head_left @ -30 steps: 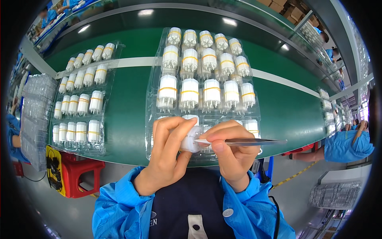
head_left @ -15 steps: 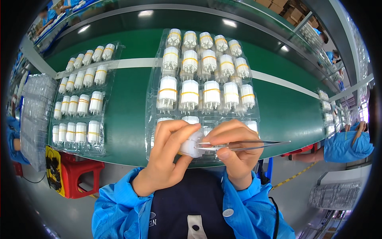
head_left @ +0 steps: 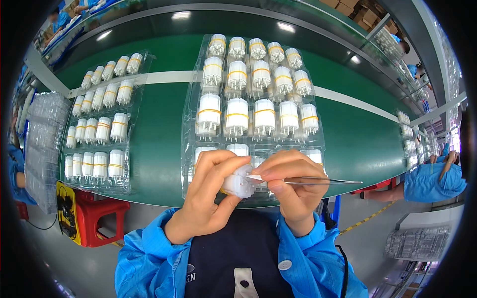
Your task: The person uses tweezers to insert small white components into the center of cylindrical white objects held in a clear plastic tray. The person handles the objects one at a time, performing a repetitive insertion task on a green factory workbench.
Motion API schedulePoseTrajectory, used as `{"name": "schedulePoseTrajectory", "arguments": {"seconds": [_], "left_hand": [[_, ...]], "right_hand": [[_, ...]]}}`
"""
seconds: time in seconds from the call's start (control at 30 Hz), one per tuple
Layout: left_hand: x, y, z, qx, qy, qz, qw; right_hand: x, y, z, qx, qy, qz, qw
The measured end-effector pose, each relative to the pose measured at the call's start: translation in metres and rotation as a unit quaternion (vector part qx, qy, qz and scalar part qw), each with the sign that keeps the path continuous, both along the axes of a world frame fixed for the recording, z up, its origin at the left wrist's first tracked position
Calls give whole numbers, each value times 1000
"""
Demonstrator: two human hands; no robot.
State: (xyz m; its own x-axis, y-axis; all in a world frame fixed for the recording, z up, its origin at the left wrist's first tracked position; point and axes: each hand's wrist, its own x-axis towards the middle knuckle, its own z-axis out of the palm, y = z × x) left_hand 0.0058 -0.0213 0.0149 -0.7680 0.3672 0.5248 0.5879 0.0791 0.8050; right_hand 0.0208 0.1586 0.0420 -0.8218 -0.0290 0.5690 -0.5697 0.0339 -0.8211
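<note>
My left hand (head_left: 211,186) is wrapped round a white cylindrical part (head_left: 237,184), its end face turned toward my right hand. A bit of yellow band shows low on that part. In my right hand (head_left: 293,184) are metal tweezers (head_left: 318,181), pinched between thumb and fingers, with the pale tips at the end face of the part. Whether the tips grip something small there, I cannot make out. Just beyond my hands lies a clear plastic tray (head_left: 191,124) with rows of white cylinders (head_left: 236,114), each with a yellow band and metal pins.
A second clear tray (head_left: 130,144) of similar cylinders lies on the green table (head_left: 161,124) to the left. Stacked clear trays (head_left: 42,149) stand at the far left. Below the table edge is a red stool (head_left: 102,218). A co-worker in blue (head_left: 432,176) sits at the right.
The tweezers' arms, spread apart before, are now pressed together, their tips still at the end of the part. The left tray has slid very slightly to the left.
</note>
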Motion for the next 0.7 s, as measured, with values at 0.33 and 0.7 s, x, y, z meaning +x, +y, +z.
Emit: {"name": "schedulePoseTrajectory", "arguments": {"seconds": [0.33,0.7], "left_hand": [[0,0,1,8,-5,-6,1000],[1,0,-1,4,0,2,1000]], "right_hand": [[1,0,3,17,11,-1,1000],[4,-5,-5,-22,4,-28,999]]}}
